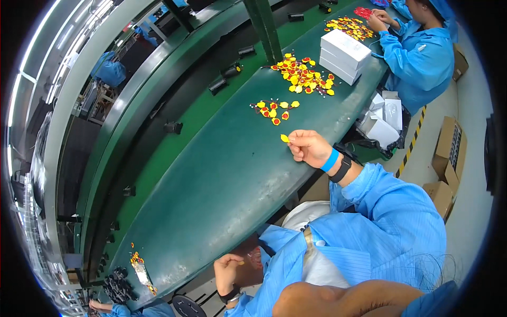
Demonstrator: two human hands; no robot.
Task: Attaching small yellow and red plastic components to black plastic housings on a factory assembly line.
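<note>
Over the green table (222,185), my right hand (311,148) pinches a small yellow leaf-shaped piece (285,138) between thumb and fingertips. Just beyond it lies a small group of similar yellow and red pieces (273,112), some with thin dark attachments. My left hand (227,270) is held low by the near table edge, close to my body. Its fingers are curled together, with a tiny yellowish bit at the tips that is too small to name.
A larger heap of yellow and red pieces (303,76) lies farther off, beside stacked white boxes (346,53). A co-worker in blue (422,63) handles red pieces at the far right. A green conveyor belt (195,103) carries black parts. Dark parts (117,285) are piled at the lower left.
</note>
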